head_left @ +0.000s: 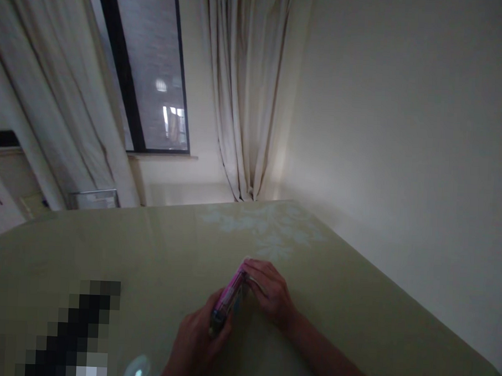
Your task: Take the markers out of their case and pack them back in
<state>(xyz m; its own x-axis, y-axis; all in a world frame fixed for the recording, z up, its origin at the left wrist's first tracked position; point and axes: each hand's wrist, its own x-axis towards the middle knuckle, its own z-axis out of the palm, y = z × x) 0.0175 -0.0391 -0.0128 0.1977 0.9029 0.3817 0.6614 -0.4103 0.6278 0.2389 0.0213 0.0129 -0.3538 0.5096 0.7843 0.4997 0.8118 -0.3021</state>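
A slim pink packet with printed markings and a dark near end is held at a slant above the green tabletop. It shows mostly edge-on, so I cannot tell its exact kind. My left hand is closed around the near, lower end, thumb on one side and fingers on the other. At the far, upper end my right hand is closed, fingers bent over the edge. A pale flap or sheet shows under those fingers. The right palm side and what the fingertips pinch are hidden.
The green table has a pale floral pattern at its far corner and meets a plain wall on the right. A pixelated dark, long shape lies on the left. Curtains and a window stand behind.
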